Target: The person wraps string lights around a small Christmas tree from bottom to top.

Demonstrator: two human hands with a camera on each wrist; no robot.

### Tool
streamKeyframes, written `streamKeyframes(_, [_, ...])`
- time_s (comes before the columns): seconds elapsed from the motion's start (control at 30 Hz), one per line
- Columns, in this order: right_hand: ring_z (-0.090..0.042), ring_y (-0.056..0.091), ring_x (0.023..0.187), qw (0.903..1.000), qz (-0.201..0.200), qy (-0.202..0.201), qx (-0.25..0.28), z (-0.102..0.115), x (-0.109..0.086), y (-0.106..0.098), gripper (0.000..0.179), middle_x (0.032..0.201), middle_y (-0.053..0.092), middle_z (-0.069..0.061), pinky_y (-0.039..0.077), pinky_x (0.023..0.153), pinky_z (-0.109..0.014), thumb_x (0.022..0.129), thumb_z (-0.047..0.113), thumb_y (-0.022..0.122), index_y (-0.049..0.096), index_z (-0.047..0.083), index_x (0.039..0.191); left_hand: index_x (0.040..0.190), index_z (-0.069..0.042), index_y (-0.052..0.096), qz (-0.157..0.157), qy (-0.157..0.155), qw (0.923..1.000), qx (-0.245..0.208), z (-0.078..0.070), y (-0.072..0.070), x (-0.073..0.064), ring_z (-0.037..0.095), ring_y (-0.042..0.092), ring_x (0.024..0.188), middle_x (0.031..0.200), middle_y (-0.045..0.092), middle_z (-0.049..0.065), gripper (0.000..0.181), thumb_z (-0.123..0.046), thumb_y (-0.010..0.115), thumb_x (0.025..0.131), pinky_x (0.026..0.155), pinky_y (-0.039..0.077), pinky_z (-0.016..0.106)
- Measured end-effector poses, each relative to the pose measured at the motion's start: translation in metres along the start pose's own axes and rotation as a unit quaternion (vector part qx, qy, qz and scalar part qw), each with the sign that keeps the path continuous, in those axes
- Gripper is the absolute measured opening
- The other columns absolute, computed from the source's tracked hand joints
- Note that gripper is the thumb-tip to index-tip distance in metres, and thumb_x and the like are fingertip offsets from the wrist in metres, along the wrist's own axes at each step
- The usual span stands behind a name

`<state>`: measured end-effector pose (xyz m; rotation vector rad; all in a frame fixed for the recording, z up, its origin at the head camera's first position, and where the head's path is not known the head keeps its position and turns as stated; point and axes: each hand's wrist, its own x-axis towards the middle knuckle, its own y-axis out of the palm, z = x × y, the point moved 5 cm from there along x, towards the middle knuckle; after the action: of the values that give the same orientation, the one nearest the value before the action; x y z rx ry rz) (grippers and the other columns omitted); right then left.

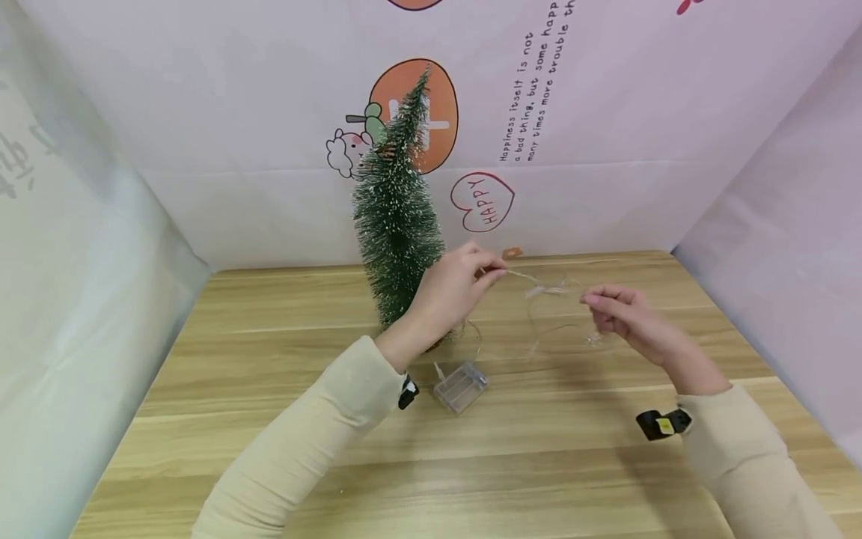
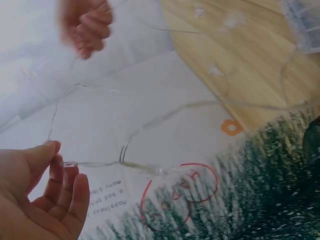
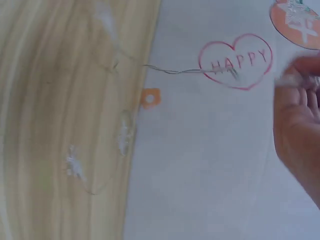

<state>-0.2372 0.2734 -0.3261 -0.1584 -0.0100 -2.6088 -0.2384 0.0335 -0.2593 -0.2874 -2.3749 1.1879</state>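
Observation:
Between thumb and fingers, my left hand pinches the thin clear wire of a string of lights, close in front of the small artificial Christmas tree. Further right, my right hand has another part of the same string pinched at its fingertips. Loops of wire with small clear ornaments hang between and below the two hands. One spiky ornament dangles in the right wrist view. On the table, a transparent battery box lies by the tree's base, with wire near it. The tree is green with white-frosted tips.
A wood-grain table lies under both arms. Behind it stands a white printed backdrop with cartoon oranges and a red heart. Pale cloth walls close off the left and right sides.

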Motion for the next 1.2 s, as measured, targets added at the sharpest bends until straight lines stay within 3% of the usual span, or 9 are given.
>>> streamKeyframes(0.1, [-0.02, 0.016, 0.053, 0.9985, -0.05, -0.019, 0.005, 0.013, -0.002, -0.003, 0.035, 0.058, 0.042, 0.01, 0.01, 0.05, -0.034, 0.101, 0.004, 0.04, 0.071, 0.019, 0.098, 0.108, -0.02, 0.072, 0.038, -0.001, 0.9993, 0.006, 0.003, 0.007, 0.0, 0.009, 0.062, 0.084, 0.098, 0.065, -0.003, 0.021, -0.029, 0.058, 0.095, 0.064, 0.047, 0.021])
streamKeyframes(0.27, [-0.02, 0.01, 0.048, 0.9939, -0.101, -0.045, 0.012, 0.035, 0.003, 0.004, 0.033, 0.05, 0.04, 0.009, 0.005, 0.047, -0.034, 0.101, 0.005, 0.044, 0.073, 0.018, 0.096, 0.113, -0.02, 0.069, 0.085, 0.003, 0.9961, 0.024, 0.002, 0.017, 0.002, 0.007, 0.065, 0.09, 0.103, 0.069, -0.005, 0.022, -0.028, 0.058, 0.096, 0.074, 0.052, 0.021])
streamKeyframes(0.37, [-0.019, 0.01, 0.048, 0.9918, -0.116, -0.05, 0.018, 0.048, 0.007, 0.009, 0.03, 0.051, 0.041, 0.009, 0.004, 0.046, -0.033, 0.099, 0.005, 0.047, 0.074, 0.016, 0.094, 0.114, -0.02, 0.068, 0.091, 0.006, 0.9955, 0.027, -0.002, 0.017, 0.005, 0.007, 0.065, 0.092, 0.104, 0.07, -0.005, 0.023, -0.03, 0.057, 0.096, 0.076, 0.053, 0.021])
streamKeyframes(0.5, [-0.018, 0.013, 0.047, 0.9907, -0.13, -0.041, -0.007, 0.063, 0.011, 0.015, 0.026, 0.052, 0.04, 0.009, 0.005, 0.047, -0.034, 0.098, 0.008, 0.05, 0.074, 0.015, 0.094, 0.115, -0.019, 0.067, 0.081, 0.017, 0.9965, 0.01, -0.013, 0.006, 0.012, 0.008, 0.065, 0.097, 0.109, 0.068, -0.004, 0.024, -0.03, 0.056, 0.096, 0.08, 0.053, 0.021])
streamKeyframes(0.67, [-0.013, 0.024, 0.045, 0.9909, -0.126, -0.022, -0.043, 0.078, 0.019, 0.025, 0.021, 0.054, 0.042, 0.008, 0.009, 0.05, -0.036, 0.098, 0.014, 0.053, 0.073, 0.017, 0.097, 0.12, -0.016, 0.064, 0.071, 0.044, 0.9965, -0.011, -0.032, -0.015, 0.023, 0.01, 0.063, 0.104, 0.115, 0.067, -0.002, 0.027, -0.027, 0.057, 0.096, 0.088, 0.051, 0.02])
streamKeyframes(0.83, [-0.009, 0.033, 0.049, 0.9914, -0.119, -0.01, -0.055, 0.086, 0.025, 0.037, 0.018, 0.059, 0.047, 0.007, 0.013, 0.053, -0.036, 0.098, 0.016, 0.054, 0.072, 0.016, 0.095, 0.122, -0.016, 0.063, 0.094, 0.053, 0.9939, -0.022, -0.047, -0.03, 0.032, 0.011, 0.062, 0.108, 0.118, 0.067, -0.002, 0.029, -0.027, 0.058, 0.096, 0.091, 0.05, 0.021])
streamKeyframes(1.03, [-0.01, 0.039, 0.053, 0.9926, -0.107, -0.022, -0.052, 0.09, 0.029, 0.047, 0.018, 0.063, 0.05, 0.006, 0.022, 0.049, -0.032, 0.098, 0.016, 0.053, 0.07, 0.015, 0.092, 0.118, -0.016, 0.064, 0.134, 0.051, 0.9895, -0.013, -0.059, -0.034, 0.036, 0.008, 0.065, 0.097, 0.107, 0.072, -0.002, 0.027, -0.029, 0.06, 0.095, 0.083, 0.051, 0.02])
streamKeyframes(1.2, [-0.008, 0.051, 0.063, 0.9909, -0.109, -0.036, -0.071, 0.09, 0.029, 0.048, 0.018, 0.07, 0.058, 0.007, 0.042, 0.057, -0.022, 0.099, 0.017, 0.052, 0.069, 0.015, 0.094, 0.108, -0.016, 0.067, 0.132, 0.053, 0.9899, 0.001, -0.062, -0.036, 0.036, 0.007, 0.065, 0.09, 0.101, 0.072, -0.003, 0.019, -0.027, 0.059, 0.095, 0.078, 0.051, 0.019])
